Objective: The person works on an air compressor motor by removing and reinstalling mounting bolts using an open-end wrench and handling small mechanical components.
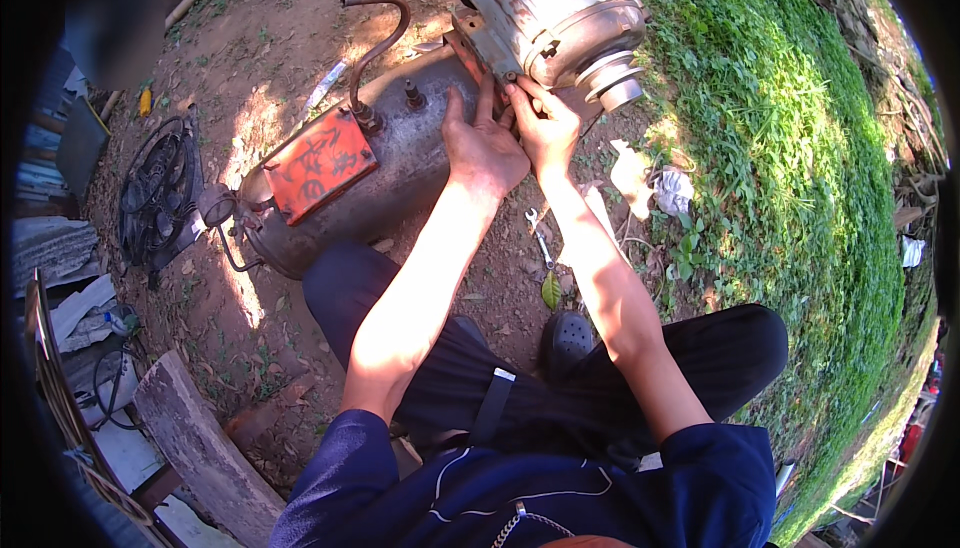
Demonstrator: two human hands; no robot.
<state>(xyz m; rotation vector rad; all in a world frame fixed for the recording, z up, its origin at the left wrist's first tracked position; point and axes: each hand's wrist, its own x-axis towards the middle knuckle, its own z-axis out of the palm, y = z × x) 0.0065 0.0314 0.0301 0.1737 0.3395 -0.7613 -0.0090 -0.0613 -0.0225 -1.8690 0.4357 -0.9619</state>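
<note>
A rusty cylindrical air tank [415,158] lies on the ground in front of me. At its right end an electric motor [550,3] with worn pale-blue paint sits on a reddish metal bracket [466,56]. My right hand [548,133] is closed at the motor's foot, its fingertips pinching a small bolt [511,78]. Beside it, my left hand [485,148] is turned palm up with fingers stretched toward the bracket and thumb apart. The left fingertips are partly hidden at the bracket's edge. A stepped pulley [610,81] protrudes from the motor's lower end.
An orange plate [320,163] and a bent pipe [385,48] are on the tank, with a gauge [217,206] at its left end. A wrench [540,238] lies on the dirt near my shoe [570,338]. Black cables [160,188] lie left; grass [780,148] grows right.
</note>
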